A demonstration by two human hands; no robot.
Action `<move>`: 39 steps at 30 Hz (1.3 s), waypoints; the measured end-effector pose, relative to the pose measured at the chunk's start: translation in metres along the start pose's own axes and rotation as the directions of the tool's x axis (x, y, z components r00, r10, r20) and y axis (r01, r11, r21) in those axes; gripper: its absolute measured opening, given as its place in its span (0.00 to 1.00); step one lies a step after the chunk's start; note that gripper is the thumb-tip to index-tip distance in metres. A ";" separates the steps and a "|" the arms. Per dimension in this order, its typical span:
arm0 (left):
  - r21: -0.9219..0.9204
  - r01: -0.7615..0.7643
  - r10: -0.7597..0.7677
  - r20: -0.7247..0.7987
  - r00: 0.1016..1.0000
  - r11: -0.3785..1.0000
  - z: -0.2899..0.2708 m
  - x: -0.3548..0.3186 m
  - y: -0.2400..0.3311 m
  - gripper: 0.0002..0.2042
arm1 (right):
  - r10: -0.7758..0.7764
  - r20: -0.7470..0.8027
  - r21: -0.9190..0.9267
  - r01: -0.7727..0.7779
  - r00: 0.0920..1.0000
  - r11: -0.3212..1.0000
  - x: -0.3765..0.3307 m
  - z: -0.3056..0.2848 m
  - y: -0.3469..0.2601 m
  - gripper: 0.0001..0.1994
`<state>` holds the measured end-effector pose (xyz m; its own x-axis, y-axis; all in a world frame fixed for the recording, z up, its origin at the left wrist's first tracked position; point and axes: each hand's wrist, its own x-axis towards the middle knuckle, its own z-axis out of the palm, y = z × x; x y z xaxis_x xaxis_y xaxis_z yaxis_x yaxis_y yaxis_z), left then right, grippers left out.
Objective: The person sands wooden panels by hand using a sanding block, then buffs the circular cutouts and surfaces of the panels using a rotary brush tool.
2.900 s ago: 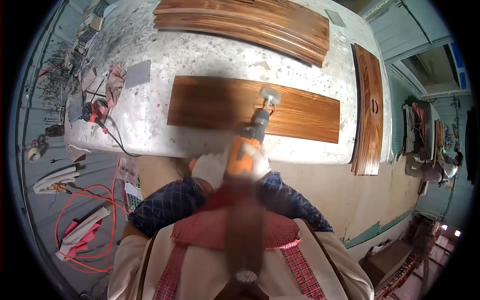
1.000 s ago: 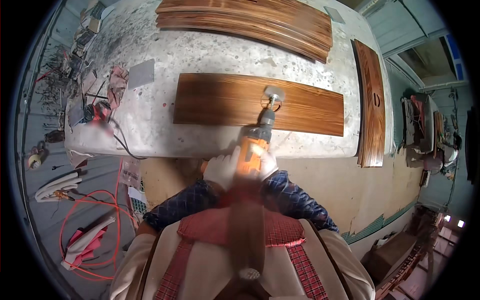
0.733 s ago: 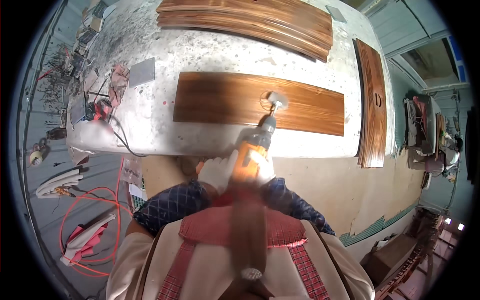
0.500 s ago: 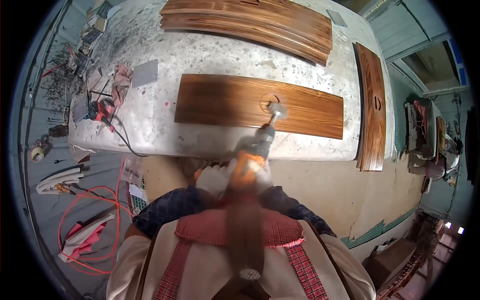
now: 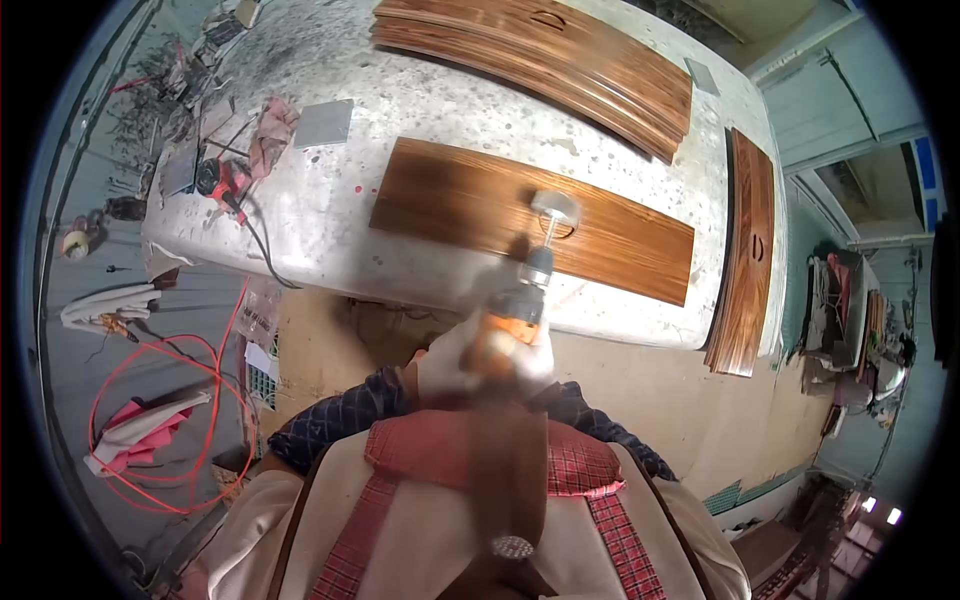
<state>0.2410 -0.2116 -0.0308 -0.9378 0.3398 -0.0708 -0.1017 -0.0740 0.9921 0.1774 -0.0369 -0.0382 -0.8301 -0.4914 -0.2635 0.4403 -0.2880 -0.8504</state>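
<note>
An orange and black power drill (image 5: 513,318) points away from me, with a round grey cutter (image 5: 556,207) on its chuck. My left hand (image 5: 445,362), in a white glove, closes around the drill's left side; its fingers are partly blurred. On the other side, my right hand (image 5: 540,368), gloved too, wraps the drill body. The cutter overlaps a round mark on a brown wood-grain board (image 5: 630,240) lying flat on the table. Whether the cutter touches the board cannot be told.
Stacked wood-grain boards (image 5: 540,60) lie at the table's far side, and more boards (image 5: 745,260) at its right end. At left are a grey square plate (image 5: 324,124), a red corded power tool (image 5: 225,188) and a crumpled cloth (image 5: 273,137). A red hose (image 5: 212,420) coils at lower left.
My view has turned slightly, tilting the table and boards. The cutter has shifted from beside the round mark to over it. Both hands keep their hold on the drill.
</note>
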 end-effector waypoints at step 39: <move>-0.151 0.300 -0.329 -0.230 0.916 0.942 -0.023 0.006 0.043 0.51 | -0.113 0.239 -0.232 0.170 0.964 0.958 0.006 0.016 -0.010 0.29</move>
<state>0.2230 -0.2342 0.0087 -0.9018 0.1199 -0.4152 -0.4277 -0.1092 0.8973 0.1733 -0.0506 -0.0242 -0.7687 -0.6377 -0.0487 0.2013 -0.1690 -0.9648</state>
